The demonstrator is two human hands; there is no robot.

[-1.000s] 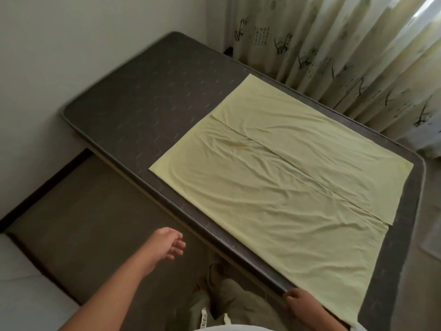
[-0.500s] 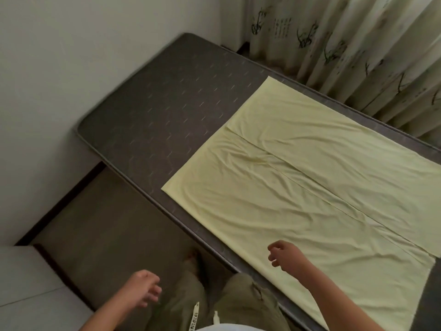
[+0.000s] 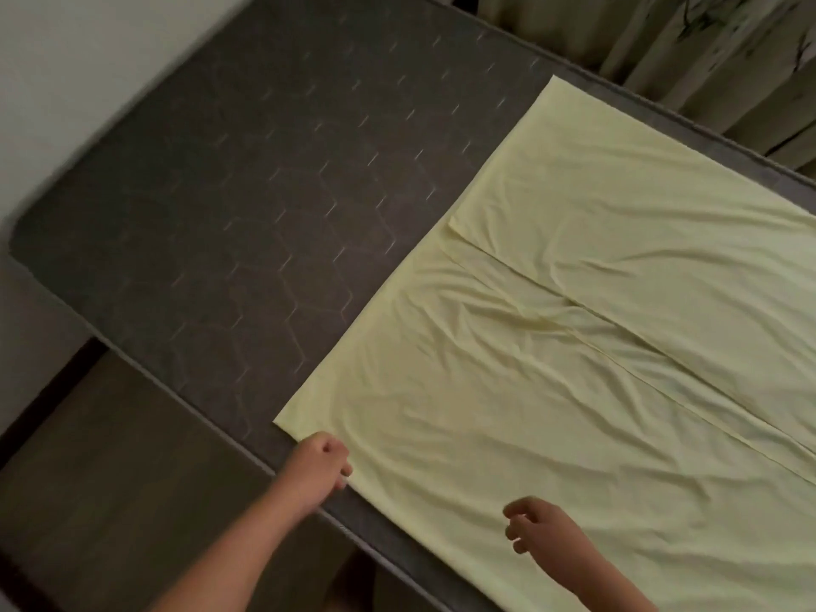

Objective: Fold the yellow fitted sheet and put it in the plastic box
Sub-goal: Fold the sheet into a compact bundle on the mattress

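The yellow fitted sheet (image 3: 574, 390) lies flat on the dark mattress (image 3: 247, 223), folded into a long rectangle with a fold line down its length and some wrinkles. My left hand (image 3: 321, 462) is curled at the sheet's near edge, just right of its near-left corner, and its thumb and fingers pinch the hem. My right hand (image 3: 536, 530) hovers over the near part of the sheet with loosely bent, parted fingers and holds nothing. No plastic box is in view.
The mattress's left half is bare, and its near edge (image 3: 247, 454) runs diagonally past my left forearm. A wooden floor (image 3: 101, 479) lies below it. A white wall (image 3: 66, 81) is on the left and patterned curtains (image 3: 706, 59) hang behind the bed.
The view has moved closer and to the left. My left hand rose from beside my legs to the sheet's near-left edge. My right hand stays over the near part of the sheet.
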